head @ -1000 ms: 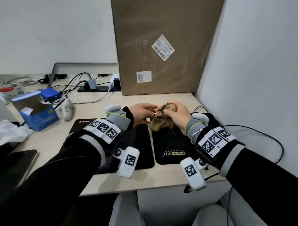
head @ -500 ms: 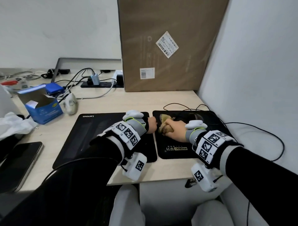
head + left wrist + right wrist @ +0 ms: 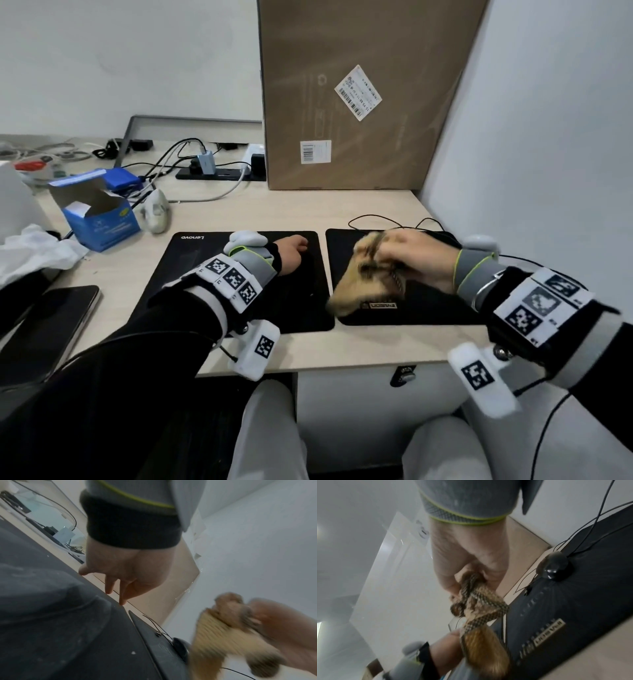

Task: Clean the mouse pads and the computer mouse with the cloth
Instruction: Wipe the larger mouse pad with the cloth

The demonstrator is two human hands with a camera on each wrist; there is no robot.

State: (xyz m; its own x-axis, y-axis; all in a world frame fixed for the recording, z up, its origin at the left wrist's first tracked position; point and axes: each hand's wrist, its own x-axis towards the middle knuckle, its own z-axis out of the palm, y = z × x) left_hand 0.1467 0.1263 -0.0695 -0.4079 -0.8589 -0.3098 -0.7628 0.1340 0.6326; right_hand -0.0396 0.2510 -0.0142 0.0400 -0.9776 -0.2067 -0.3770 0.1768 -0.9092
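Tall cardboard box point(image 3: 359, 92), open blue carton point(image 3: 97, 212), phone point(image 3: 44, 329) on desk point(image 3: 239, 212)

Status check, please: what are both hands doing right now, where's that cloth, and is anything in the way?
Right hand grips tan checked cloth on right black mouse pad. Left hand rests fingertips on left black Lenovo pad. Black wired mouse sits ahead on right pad.

- Cloth point(image 3: 363, 277): tan, fluffy woven fabric.
- Mouse pads point(image 3: 294, 291): matt black fabric.
- Computer mouse point(image 3: 553, 566): glossy black plastic.
- Desk point(image 3: 274, 209): smooth pale wood-look top.
- Box point(image 3: 359, 96): matt brown cardboard.
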